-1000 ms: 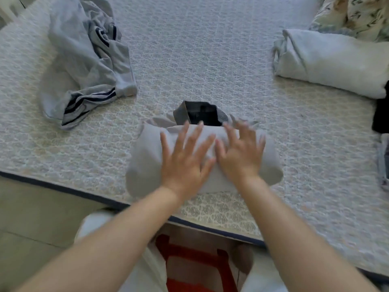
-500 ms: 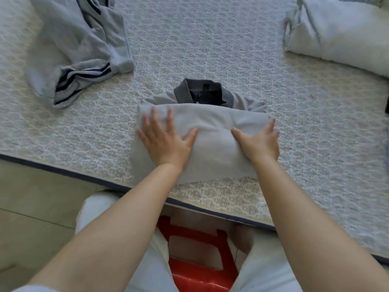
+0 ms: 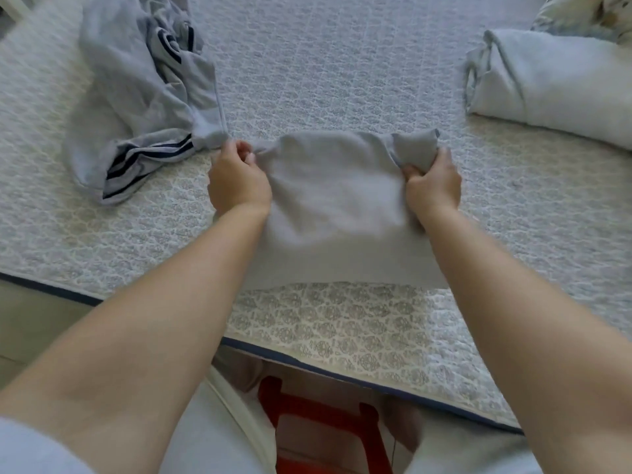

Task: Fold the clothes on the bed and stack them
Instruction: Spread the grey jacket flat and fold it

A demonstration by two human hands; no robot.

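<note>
A folded grey garment (image 3: 335,206) is raised above the patterned bed cover (image 3: 342,80), its lower edge hanging toward the bed's near edge. My left hand (image 3: 237,181) pinches its upper left corner. My right hand (image 3: 432,181) grips its bunched upper right corner. The garment's dark collar is hidden. A crumpled light grey garment with dark stripes (image 3: 143,94) lies unfolded at the far left. A folded pale garment (image 3: 550,83) rests at the far right.
A floral pillow (image 3: 588,18) sits at the top right corner behind the pale garment. The bed's dark-piped near edge (image 3: 342,367) runs across in front of my knees. A red stool (image 3: 328,429) stands below between my legs.
My hands went from pressing flat on the folded grey garment to grasping its two upper corners, and the garment has come up off the bed. The collar no longer shows.
</note>
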